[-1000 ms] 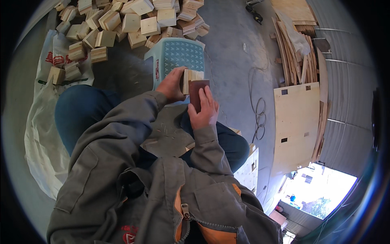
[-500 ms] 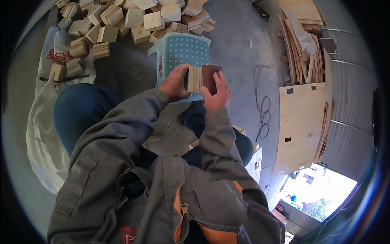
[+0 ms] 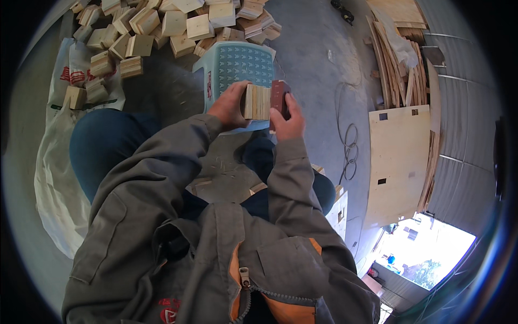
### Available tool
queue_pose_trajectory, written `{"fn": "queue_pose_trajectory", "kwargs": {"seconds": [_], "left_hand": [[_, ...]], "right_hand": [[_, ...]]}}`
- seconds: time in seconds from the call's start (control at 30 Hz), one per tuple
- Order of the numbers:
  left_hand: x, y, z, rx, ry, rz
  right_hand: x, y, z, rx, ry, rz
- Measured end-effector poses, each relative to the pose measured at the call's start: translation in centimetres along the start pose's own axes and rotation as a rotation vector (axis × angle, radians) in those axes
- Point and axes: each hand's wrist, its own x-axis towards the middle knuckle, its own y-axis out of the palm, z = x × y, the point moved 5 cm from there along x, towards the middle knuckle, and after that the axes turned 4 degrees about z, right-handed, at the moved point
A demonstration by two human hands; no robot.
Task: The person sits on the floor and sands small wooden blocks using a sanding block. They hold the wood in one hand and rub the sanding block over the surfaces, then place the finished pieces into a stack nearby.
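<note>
A layered plywood block (image 3: 257, 102) is gripped by my left hand (image 3: 231, 106), its striped edge facing up. My right hand (image 3: 289, 117) has its fingers wrapped around a flat reddish-brown sanding block (image 3: 279, 100), held at the plywood block's right side. Whether the two touch I cannot tell. Both hands are above the near part of a light blue plastic stool (image 3: 236, 59) with a bumpy top. The underside of the plywood block is hidden.
A heap of similar wooden blocks (image 3: 178, 27) lies beyond the stool, several on a white sack (image 3: 65, 156) at left. A coiled cable (image 3: 349, 148) lies on the floor to the right. Plywood sheets (image 3: 399, 162) and wood strips (image 3: 386, 65) stand along the right wall.
The plywood block is turned, so more of its striped edge shows. The sanding block has tilted from face-up to more edge-on. The view has shifted slightly.
</note>
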Motion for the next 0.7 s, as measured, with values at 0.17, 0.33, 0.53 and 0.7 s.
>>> {"fn": "queue_pose_trajectory", "kwargs": {"seconds": [0.17,0.33,0.53,0.7], "left_hand": [[0.1,0.1,-0.3,0.014,-0.036,0.006],[0.0,-0.1,-0.2,0.011,-0.056,0.024],[0.1,-0.4,-1.0,0.014,-0.169,0.089],[0.0,-0.2,-0.3,-0.048,-0.279,0.104]], "right_hand": [[-8.0,-1.7,0.3,0.026,0.034,0.005],[-13.6,-1.6,-3.0,0.350,0.366,0.114],[-12.9,-2.0,-4.1,0.457,0.335,-0.068],[-12.5,-1.5,-4.9,0.440,0.321,-0.093]]}}
